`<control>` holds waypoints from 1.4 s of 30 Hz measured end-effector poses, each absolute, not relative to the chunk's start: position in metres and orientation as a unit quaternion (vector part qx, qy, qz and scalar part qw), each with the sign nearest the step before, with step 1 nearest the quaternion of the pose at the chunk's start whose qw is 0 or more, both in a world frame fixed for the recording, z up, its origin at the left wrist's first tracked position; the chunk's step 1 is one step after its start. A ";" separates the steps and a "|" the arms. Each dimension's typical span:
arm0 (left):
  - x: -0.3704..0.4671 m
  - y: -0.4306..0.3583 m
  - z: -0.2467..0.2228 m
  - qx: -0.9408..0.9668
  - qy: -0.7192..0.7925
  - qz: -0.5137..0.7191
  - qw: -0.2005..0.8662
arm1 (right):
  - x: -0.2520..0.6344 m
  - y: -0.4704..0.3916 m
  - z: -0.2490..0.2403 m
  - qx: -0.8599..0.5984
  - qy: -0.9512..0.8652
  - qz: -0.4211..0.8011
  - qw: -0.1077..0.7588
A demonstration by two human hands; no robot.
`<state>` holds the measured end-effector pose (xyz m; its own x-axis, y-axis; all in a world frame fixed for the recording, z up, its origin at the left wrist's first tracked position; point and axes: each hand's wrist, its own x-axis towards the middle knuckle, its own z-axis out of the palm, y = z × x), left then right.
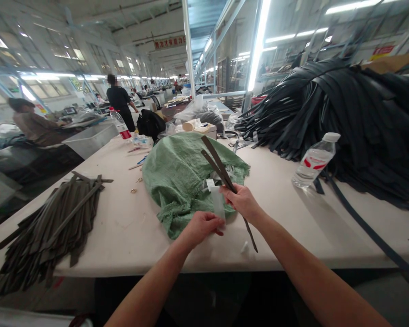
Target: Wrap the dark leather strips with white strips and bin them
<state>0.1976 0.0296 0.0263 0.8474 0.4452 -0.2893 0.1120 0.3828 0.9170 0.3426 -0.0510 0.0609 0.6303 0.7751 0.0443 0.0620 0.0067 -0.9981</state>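
While both forearms reach in from the bottom edge, the left hand (202, 227) pinches the lower end of a pale, translucent strip (218, 204) between thumb and fingers, over the front of the cream-topped table (122, 247). The right hand (242, 202) is closed around narrow dark strips (213, 154), its fingertips at the pale strip's upper end. The pale piece looks light, thin and smooth, perhaps slippery, and probably best pinched near its ends. The dark strips look light and bendable yet firm enough to stand up from the fist; gripping them together around the middle should keep them aligned. Just behind the hands bulges a green woven sack (177, 168), likely soft and giving. A loose heap of similar dark strips (57, 222) lies to the left; to the right stands a water bottle (315, 159), before a large mound of black straps (341, 109). Farther off, a person in dark clothes (119, 100) stands.
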 end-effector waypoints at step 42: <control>0.201 0.013 0.031 0.339 0.265 0.251 0.867 | 0.251 -0.177 -0.003 -0.662 -0.312 0.402 0.551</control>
<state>0.2013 0.0135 0.0313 0.7339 0.6144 -0.2897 -0.2546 0.6442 0.7212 0.2508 -0.1765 -0.0027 0.4827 0.8554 -0.1878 -0.0292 -0.1986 -0.9796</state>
